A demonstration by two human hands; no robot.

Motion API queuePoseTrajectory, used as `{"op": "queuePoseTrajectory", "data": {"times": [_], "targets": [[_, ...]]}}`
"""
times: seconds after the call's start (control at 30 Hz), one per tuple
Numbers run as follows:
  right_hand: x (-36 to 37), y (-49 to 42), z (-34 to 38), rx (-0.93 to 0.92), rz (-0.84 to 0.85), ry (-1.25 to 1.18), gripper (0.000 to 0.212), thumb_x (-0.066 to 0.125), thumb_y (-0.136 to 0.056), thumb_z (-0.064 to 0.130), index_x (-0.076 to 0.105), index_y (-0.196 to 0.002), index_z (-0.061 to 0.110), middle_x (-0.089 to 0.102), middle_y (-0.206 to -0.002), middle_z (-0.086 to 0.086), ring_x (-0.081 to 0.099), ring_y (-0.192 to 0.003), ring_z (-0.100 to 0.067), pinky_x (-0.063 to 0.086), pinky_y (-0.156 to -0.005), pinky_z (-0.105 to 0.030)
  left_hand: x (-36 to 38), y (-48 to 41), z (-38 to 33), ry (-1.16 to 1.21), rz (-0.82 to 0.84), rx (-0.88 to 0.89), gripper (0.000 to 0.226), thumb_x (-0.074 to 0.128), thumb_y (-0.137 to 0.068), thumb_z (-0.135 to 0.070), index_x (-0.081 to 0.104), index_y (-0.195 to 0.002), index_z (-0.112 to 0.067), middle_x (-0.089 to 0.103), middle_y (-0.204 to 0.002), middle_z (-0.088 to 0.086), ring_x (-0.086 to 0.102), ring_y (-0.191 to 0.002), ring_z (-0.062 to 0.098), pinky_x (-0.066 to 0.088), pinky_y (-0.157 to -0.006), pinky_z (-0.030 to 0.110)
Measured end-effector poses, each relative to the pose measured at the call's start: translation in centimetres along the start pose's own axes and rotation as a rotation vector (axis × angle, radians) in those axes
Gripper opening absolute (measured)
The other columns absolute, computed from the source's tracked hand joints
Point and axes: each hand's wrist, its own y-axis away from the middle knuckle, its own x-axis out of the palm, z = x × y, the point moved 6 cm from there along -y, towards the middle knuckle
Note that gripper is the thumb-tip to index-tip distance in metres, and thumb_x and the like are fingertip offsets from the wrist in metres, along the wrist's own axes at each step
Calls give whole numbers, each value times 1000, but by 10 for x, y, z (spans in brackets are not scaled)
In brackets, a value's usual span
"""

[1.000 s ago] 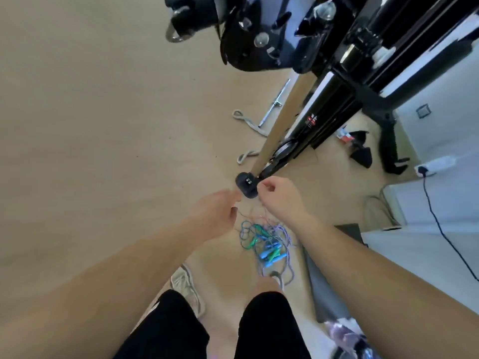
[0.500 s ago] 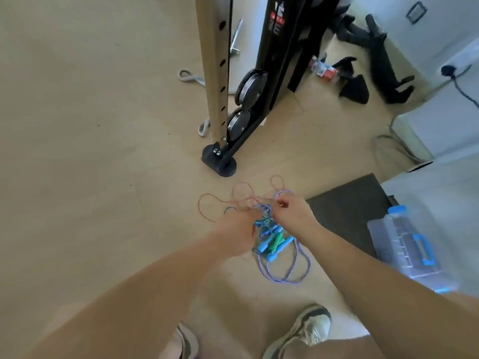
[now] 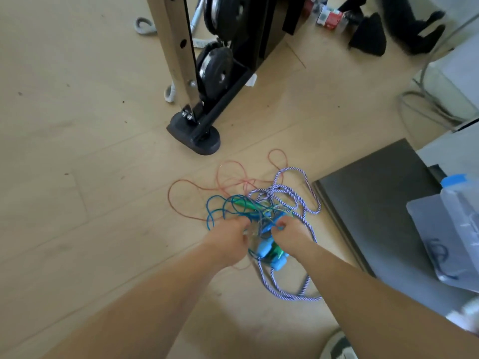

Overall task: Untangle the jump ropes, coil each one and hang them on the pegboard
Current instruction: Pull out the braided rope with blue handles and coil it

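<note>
Looping at far left: thin red rope (image 3: 169, 196) lies in open loops on the wood floor (image 3: 77, 125), near the black rack foot (image 3: 197, 137).
Left hand (image 3: 228, 242): fingers curled into the jump-rope tangle (image 3: 261, 216), gripping strands; which strand is too blurred to tell.
Tangle centre: blue cord (image 3: 207, 216), green handle (image 3: 246, 203) and blue handles (image 3: 278, 263) bunched between the two hands.
Right hand (image 3: 291, 235): thumb and fingers pinch a blue strand at the tangle's top.
Right of hands: purple-and-white braided rope (image 3: 308, 297) trails in loops on the floor, just beside the dark mat (image 3: 375, 203).
Far right: clear plastic box (image 3: 453, 229) at the mat's right edge.
</note>
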Motion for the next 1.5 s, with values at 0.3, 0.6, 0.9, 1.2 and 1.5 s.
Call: {"op": "queuePoseTrajectory", "data": {"times": [0.3, 0.6, 0.9, 1.2, 1.5], "targets": [[27, -27, -16, 86, -41, -89, 32, 63, -86, 9, 64, -114, 23, 58, -97, -3, 58, -80, -24, 44, -67, -29, 14, -16, 14, 68, -45, -17, 22, 55, -94, -17, 65, -114, -17, 68, -121, 3, 60, -116, 26, 47, -96, 37], [14, -1, 58, -82, 491, -166, 2, 60, -95, 22, 61, -94, 22, 77, -81, -11, 72, -60, -23, 55, -60, -30, 0, -27, 34, 111, -101, -189, 27, 51, -95, -18, 63, -119, -21, 70, -118, 4, 66, -109, 30, 49, -83, 31], [-30, -84, 26, -129, -58, 237, 32, 60, -96, 37, 61, -127, 28, 67, -122, -2, 63, -114, -29, 52, -92, -34, -3, -54, 23, 216, -149, -152, 22, 49, -99, -18, 62, -116, -24, 66, -116, -2, 64, -108, 26, 48, -84, 30], [14, -92, -2, -40, 19, 94, 16, 63, -95, 36, 64, -89, 21, 64, -84, 1, 63, -90, -24, 50, -80, -29, -1, -41, 37, 228, -128, -166, 32, 52, -99, -16, 63, -127, -24, 67, -126, -4, 61, -120, 19, 44, -92, 24], [-60, -7, 68, -280, 51, -29, 18, 59, -97, 30, 61, -90, 14, 74, -85, -9, 60, -73, -19, 48, -67, -29, -56, -12, 7, 218, -168, -110, 25, 52, -97, -15, 63, -119, -20, 68, -114, 4, 65, -102, 28, 46, -82, 26]]}}
